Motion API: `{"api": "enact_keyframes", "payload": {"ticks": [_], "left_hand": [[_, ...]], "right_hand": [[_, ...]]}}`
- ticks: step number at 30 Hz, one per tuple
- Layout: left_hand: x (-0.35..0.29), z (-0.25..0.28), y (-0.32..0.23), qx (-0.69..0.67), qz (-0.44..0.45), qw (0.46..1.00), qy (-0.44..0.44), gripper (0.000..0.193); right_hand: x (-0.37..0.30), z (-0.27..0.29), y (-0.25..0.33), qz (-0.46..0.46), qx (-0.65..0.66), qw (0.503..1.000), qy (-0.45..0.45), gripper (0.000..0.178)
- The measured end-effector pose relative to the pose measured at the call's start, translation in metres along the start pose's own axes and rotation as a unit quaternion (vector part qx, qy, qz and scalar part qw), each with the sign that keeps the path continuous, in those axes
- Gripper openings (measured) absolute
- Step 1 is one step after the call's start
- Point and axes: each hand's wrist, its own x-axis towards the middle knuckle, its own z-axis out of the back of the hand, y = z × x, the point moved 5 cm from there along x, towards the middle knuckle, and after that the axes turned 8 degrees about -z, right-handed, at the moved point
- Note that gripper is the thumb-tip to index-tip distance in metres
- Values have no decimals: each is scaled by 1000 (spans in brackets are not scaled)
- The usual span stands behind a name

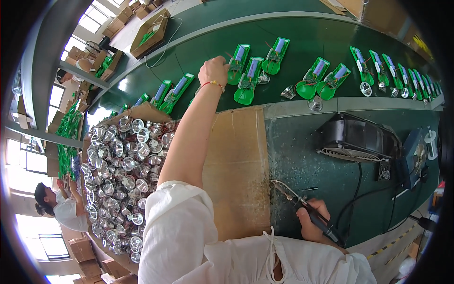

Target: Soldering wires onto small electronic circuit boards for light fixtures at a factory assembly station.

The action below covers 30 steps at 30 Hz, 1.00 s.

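Note:
My left hand (215,72) reaches across to the green belt with its fingers curled. It is right beside the left edge of a green plastic casing (237,64) that carries a battery and wires; whatever is between the fingertips is hidden. Two similar casings, one of them nearer (245,87) and one farther right (275,57), lie close by. A soldering iron (323,227) with a black handle is gripped in my right hand (312,218). Its metal tip points up and left, over the right edge of a brown cardboard sheet (239,175).
Many shiny reflector cups (127,163) fill a cardboard box left of my arm. More casings with reflectors (363,71) line the belt at right. A black fan (359,137) and a blue device (411,158) with cables stand on the bench. A person (66,208) works at far left.

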Motion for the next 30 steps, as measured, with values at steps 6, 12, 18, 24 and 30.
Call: {"api": "enact_keyframes", "payload": {"ticks": [6, 12, 18, 24, 30], "left_hand": [[-56, 25, -30, -30, -87, 995, -41, 30], [-84, -1, -12, -103, 22, 993, 57, 27], [-215, 59, -24, -167, -49, 984, -26, 22], [-283, 108, 13, -121, -29, 985, -121, 18], [-198, 127, 96, 72, 3, 986, -150, 18]], "right_hand": [[2, 4, -3, 6, 0, 1000, -15, 16], [3, -3, -2, -1, -12, 1000, 15, 17], [0, -3, 11, 3, -30, 999, -23, 13], [1, -5, 8, 25, -58, 997, -33, 11], [1, -7, 6, 42, -54, 997, -39, 12]]}}
